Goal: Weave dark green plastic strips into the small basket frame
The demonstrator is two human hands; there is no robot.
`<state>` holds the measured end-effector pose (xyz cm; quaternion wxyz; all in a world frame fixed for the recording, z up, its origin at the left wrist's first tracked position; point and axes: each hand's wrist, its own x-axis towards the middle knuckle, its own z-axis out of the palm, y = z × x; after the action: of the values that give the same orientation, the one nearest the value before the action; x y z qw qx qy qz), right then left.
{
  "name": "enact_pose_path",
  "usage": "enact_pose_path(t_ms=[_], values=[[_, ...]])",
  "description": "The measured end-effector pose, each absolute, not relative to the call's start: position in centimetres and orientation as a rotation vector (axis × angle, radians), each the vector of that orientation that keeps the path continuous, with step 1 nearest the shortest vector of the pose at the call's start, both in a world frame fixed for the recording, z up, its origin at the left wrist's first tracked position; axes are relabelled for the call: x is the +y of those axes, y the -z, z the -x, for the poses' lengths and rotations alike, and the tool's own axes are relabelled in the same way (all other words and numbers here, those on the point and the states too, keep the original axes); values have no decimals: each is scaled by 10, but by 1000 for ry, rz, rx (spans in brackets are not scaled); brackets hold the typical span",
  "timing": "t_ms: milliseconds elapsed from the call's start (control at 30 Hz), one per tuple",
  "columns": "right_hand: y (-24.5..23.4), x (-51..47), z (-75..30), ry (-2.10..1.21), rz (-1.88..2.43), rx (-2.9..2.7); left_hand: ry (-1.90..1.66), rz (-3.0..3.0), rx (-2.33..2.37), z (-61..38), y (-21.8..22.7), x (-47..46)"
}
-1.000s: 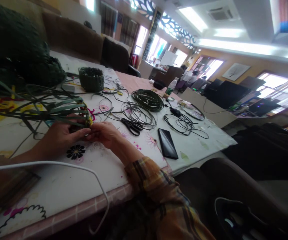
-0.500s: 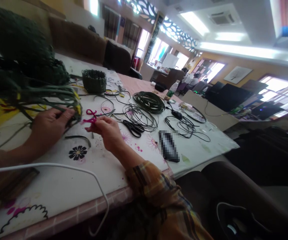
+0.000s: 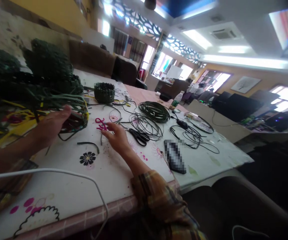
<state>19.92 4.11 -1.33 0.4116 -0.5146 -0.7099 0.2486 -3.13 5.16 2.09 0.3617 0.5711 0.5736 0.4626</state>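
Steadying a half-woven basket (image 3: pixel 75 118) with the left hand (image 3: pixel 50 126) while the right hand (image 3: pixel 116 135) reaches to a pink twist (image 3: pixel 100 123) on the table (image 3: pixel 66 190).

Left grip: fingers curled loosely against the near wall of the basket, thumb on top, which keeps the open weave and its loose green strips (image 3: pixel 59 100) from tipping or springing apart; whether it truly clamps a strip cannot be told. Right grip: fingers spread and flat, closed on nothing, the fingertips (image 3: pixel 106 130) just touching the pink twist, which lies free on the cloth between the two hands (within easy reach of either). Scissors (image 3: pixel 139 136) and coiled cord (image 3: pixel 155 110) lie to the right, near the working hand; a finished small basket (image 3: pixel 104 92) stands farther back.
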Motion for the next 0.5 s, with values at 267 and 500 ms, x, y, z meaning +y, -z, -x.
enact_pose_path(t_ms=[267,500], values=[[13,37,-190,-926,1164,-1586,-847,-2160,1318,19,-19,44],[21,50,-198,-904,1186,-1364,-1336,-2622,1325,3,-49,6]])
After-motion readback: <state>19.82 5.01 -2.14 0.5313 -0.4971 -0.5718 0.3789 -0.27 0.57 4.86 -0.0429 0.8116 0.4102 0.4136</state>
